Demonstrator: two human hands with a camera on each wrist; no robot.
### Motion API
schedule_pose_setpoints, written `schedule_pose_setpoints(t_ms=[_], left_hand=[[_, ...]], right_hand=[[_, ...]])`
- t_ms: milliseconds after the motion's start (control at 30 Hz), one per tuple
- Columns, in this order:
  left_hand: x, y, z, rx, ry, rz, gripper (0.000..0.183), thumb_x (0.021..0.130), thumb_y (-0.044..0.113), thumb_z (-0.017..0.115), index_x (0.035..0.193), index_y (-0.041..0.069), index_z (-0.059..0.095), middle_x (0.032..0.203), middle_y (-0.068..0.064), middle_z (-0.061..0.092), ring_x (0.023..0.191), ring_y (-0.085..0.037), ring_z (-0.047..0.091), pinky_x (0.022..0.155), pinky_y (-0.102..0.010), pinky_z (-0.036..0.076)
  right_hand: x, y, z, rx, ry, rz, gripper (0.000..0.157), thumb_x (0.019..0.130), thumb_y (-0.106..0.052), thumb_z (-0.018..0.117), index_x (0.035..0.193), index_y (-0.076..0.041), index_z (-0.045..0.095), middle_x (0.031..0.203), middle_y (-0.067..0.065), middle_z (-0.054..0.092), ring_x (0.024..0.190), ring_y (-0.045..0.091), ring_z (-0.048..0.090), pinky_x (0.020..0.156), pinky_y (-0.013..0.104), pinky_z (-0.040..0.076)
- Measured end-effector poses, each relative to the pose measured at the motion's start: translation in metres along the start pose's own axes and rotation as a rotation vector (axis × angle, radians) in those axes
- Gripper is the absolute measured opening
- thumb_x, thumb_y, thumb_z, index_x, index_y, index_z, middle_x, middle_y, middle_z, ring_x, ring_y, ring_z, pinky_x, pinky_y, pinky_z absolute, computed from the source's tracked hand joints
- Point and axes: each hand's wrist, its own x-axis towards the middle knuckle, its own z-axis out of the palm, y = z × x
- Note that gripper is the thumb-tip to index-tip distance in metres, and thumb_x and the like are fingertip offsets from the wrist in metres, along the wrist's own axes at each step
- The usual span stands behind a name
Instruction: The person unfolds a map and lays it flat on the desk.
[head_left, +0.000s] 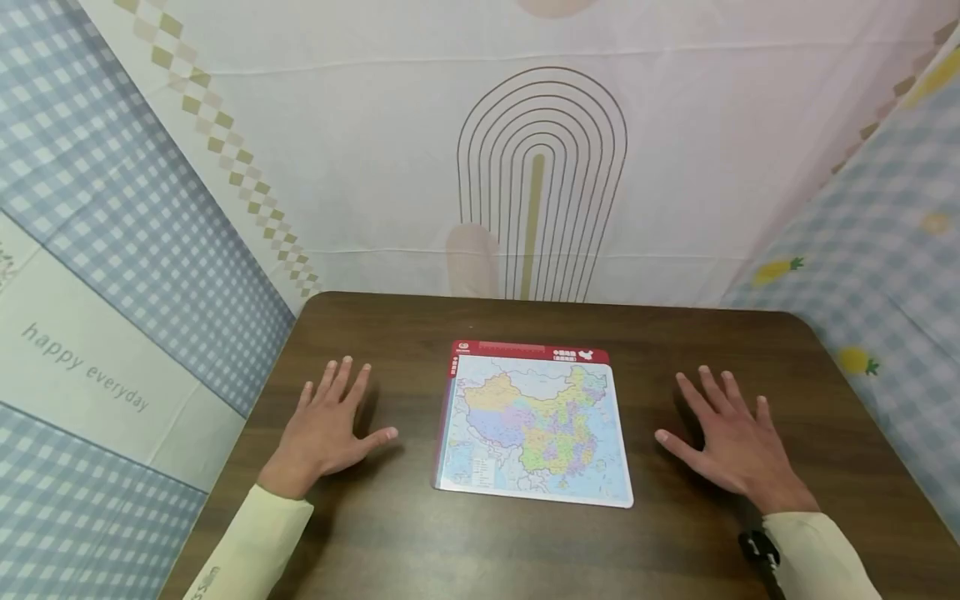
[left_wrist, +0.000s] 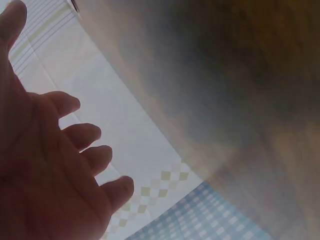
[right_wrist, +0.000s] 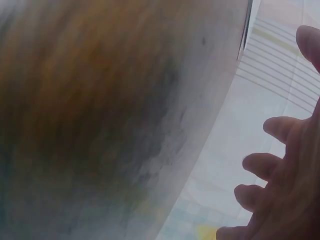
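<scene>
Closest to the camera were two pale yellow sleeves (head_left: pixel 255 533), one on each side, with a black strap (head_left: pixel 761 554) on the right wrist. Both hands lay flat, palms down, on the dark wooden table (head_left: pixel 525 542). The left hand (head_left: pixel 326 433) had its fingers straight and a bit spread, thumb sticking out toward the middle, holding nothing. The right hand (head_left: pixel 738 450) was the same deal, fingers fanned out, thumb pointing inward, nothing in it.

The map board (head_left: pixel 534 421), a colourful map with a red strip along the top, sat between the two hands, not touching either one. It was just inward of both thumb tips, with a strip of bare table on each side. Its far edge reached slightly past the fingertips.

Wrist views were blurry and only showed spread fingers (left_wrist: pixel 75 135) against the patterned cloth backdrop (head_left: pixel 480 167).
</scene>
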Motion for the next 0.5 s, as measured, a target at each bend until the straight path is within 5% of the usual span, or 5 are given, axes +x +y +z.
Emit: schedule_pose_setpoints(t_ms=[333,500], left_hand=[[0.0,0.004,0.006,-0.077,0.01,0.047,0.117,0.087,0.08,0.065,0.167,0.004,0.026,0.173,-0.025,0.025,0.16,-0.046,0.022,0.125,-0.063,0.027],[-0.001,0.012,0.007,-0.112,0.009,0.078,0.111,0.089,0.075,0.068,0.166,0.006,0.031,0.172,-0.02,0.032,0.158,-0.042,0.03,0.12,-0.061,0.037]], right_hand=[[-0.003,-0.015,-0.005,0.148,-0.019,-0.031,0.111,0.095,-0.075,0.06,0.17,-0.008,0.016,0.173,0.025,0.023,0.158,0.049,0.021,0.124,0.07,0.018],[-0.004,-0.024,-0.009,0.181,-0.068,0.003,0.113,0.092,-0.077,0.062,0.17,-0.007,0.017,0.171,0.028,0.025,0.153,0.055,0.029,0.119,0.073,0.027]])
